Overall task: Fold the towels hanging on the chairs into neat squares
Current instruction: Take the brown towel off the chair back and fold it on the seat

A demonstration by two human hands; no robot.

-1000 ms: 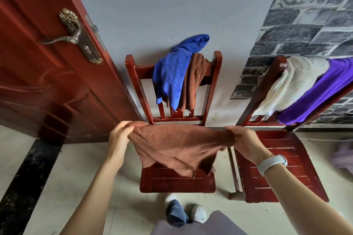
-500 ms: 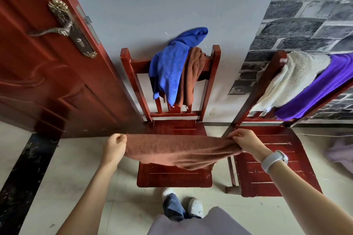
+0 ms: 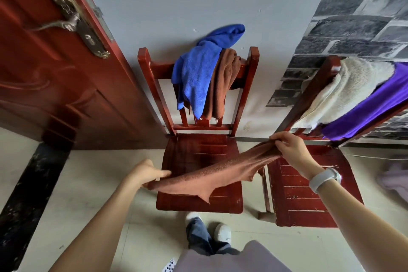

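Brown towel stretched over near chair seat.
Left hand and right hand each pinched shut on an end.

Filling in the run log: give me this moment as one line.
left hand: grips brown towel end | right hand: grips other end | towel: stretched above red wooden chair seat | fold: not finished

A red door with a brass handle stands ajar beside brick wallpaper and pale floor tiles.
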